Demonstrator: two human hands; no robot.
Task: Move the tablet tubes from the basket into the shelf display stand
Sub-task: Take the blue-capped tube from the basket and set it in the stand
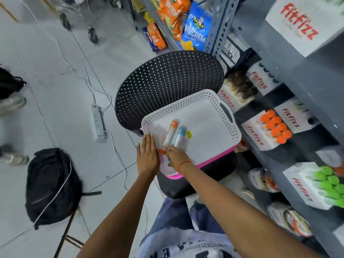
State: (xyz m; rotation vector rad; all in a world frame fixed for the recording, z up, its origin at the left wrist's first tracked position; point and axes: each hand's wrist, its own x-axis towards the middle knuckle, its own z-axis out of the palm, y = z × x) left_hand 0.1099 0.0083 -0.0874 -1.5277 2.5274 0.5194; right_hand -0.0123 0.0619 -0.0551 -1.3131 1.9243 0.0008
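A white perforated basket [210, 101] with a pink base sits on a black chair seat. Inside it lie an orange-labelled tablet tube [170, 133] and a blue-labelled tablet tube [179, 135], side by side near the basket's left corner. My right hand [176, 155] has its fingers pinched at the near ends of these tubes. My left hand [148, 153] rests flat against the basket's left rim, fingers straight. FitFizz display stands stand on the grey shelf at right: one with orange-capped tubes [275, 129], one with green-capped tubes [327, 185].
A black perforated chair back [167, 82] rises behind the basket. A black backpack [52, 185], a white power strip [97, 121] and loose cables lie on the tiled floor at left. Another person's shoes [11, 103] show at the left edge. Snack bags [195, 32] fill the far shelf.
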